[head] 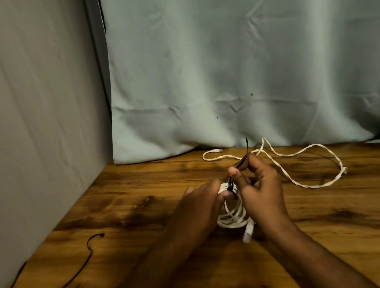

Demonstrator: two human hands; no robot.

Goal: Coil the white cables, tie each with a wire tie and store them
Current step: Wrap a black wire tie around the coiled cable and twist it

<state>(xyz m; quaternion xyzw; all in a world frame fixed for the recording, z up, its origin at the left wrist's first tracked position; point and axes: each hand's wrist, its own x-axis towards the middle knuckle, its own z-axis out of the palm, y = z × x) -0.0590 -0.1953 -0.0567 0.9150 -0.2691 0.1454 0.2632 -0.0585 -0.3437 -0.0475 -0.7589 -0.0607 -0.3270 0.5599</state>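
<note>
coiled white cable [233, 217]; left hand [203, 204] grips it; right hand [258, 188] pinches black tie [245, 159]

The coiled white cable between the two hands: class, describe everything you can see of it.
The coiled white cable is a thin, round, plastic-looking cord wound into several loose loops, held just above the brown wooden table. A thin black wire tie wraps its top; the tie's free end sticks upward. The left hand grips the coil's top left, and the right hand pinches the tie. A pale connector plug hangs at the coil's bottom.
</note>
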